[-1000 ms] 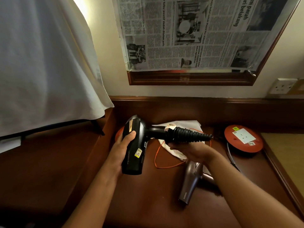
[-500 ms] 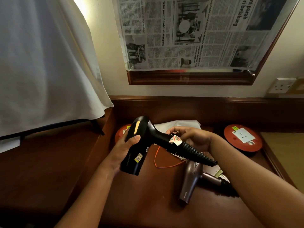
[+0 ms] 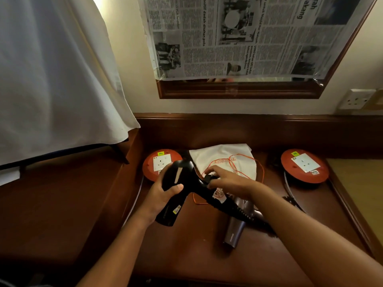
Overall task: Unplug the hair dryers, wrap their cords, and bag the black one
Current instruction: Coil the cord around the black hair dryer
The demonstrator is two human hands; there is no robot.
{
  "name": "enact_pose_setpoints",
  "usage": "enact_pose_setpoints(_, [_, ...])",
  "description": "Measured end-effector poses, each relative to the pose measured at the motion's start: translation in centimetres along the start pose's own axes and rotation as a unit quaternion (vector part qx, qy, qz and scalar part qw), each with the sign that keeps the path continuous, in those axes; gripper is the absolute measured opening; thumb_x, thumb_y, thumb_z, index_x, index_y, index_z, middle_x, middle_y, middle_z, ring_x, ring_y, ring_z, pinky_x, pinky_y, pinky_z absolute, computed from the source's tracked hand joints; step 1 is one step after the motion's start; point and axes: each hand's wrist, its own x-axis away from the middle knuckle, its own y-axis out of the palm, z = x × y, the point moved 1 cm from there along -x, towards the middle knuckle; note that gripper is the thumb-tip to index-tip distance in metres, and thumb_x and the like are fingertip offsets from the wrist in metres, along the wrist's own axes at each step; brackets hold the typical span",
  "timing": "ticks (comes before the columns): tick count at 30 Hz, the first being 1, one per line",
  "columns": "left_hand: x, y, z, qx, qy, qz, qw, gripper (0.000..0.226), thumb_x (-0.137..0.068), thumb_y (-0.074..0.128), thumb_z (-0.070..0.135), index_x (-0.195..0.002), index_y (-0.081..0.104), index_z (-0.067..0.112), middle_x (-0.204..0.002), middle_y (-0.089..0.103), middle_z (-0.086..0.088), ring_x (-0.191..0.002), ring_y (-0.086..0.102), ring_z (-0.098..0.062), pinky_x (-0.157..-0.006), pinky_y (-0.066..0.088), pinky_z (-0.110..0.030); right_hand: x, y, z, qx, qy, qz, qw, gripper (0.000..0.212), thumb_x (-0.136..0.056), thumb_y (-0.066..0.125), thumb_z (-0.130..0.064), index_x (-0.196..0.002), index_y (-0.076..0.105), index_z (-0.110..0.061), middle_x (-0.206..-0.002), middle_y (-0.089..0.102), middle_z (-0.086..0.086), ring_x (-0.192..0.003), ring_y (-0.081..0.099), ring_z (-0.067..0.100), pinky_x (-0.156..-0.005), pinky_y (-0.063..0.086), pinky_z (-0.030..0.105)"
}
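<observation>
Left hand (image 3: 163, 196) grips the barrel of the black hair dryer (image 3: 176, 195), thumb across its side, holding it up over the counter (image 3: 186, 255). Right hand (image 3: 227, 181) has fingers curled, pinching something small and black at the handle top, probably the plug or cord end; can't tell for sure.

Step looks like finishing the cord wrap: cord (image 3: 234, 210) sits coiled tight around the handle, running down-right. Next move likely: tuck or secure that end so the coil doesn't spring loose, then free one hand to open the bag.

White drawstring bag (image 3: 223, 160) lies flat just beyond the hands, orange string loose over it. Second hair dryer (image 3: 236, 228), brownish, lies on the counter under the black one. Red socket discs far left (image 3: 153, 164) and far right (image 3: 304, 166), nothing plugged in that shows.
</observation>
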Motion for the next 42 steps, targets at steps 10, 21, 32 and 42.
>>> enact_pose_setpoints(10, [0.6,0.4,-4.4,-0.092,-0.018,0.044,0.995,0.089,-0.062,0.065,0.055,-0.142,0.039,0.029,-0.130,0.055,0.004,-0.118,0.054,-0.010,-0.087,0.045,-0.019,-0.3,5.7,4.0,0.118,-0.031,0.128,0.984,0.059,-0.071,0.076,-0.039,-0.117,0.042,-0.024,-0.112,0.052,0.005,-0.086,0.059,0.017,-0.062,0.051,0.023])
enact_pose_setpoints(21, [1.2,0.1,-6.8,-0.122,-0.046,0.083,0.988,0.062,-0.088,0.067,0.023,-0.143,0.040,0.017,-0.133,0.052,-0.002,-0.120,0.051,-0.014,-0.093,0.043,-0.022,-0.2,9.7,5.9,0.099,-0.032,0.235,0.966,0.060,-0.074,0.075,-0.037,-0.122,0.044,-0.018,-0.116,0.045,-0.002,-0.098,0.051,0.013,-0.081,0.045,0.026])
enact_pose_setpoints(32, [-1.0,-2.0,-10.7,-0.133,-0.049,0.029,0.989,0.043,-0.082,0.067,0.024,-0.122,0.050,0.029,-0.113,0.056,0.013,-0.103,0.055,0.008,-0.084,0.040,-0.010,-2.8,13.8,8.1,0.080,0.034,0.266,0.960,0.047,-0.077,0.073,-0.033,-0.116,0.055,-0.015,-0.116,0.049,0.002,-0.095,0.049,0.010,-0.079,0.043,0.021])
enact_pose_setpoints(42, [-2.3,-3.1,-15.9,-0.156,-0.070,-0.009,0.985,0.035,-0.082,0.066,0.019,-0.109,0.055,0.038,-0.107,0.065,0.009,-0.100,0.062,0.000,-0.085,0.047,-0.022,-5.3,16.4,11.5,0.049,0.088,0.262,0.960,0.050,-0.075,0.076,-0.029,-0.117,0.054,-0.013,-0.113,0.047,0.002,-0.092,0.047,0.010,-0.078,0.037,0.019])
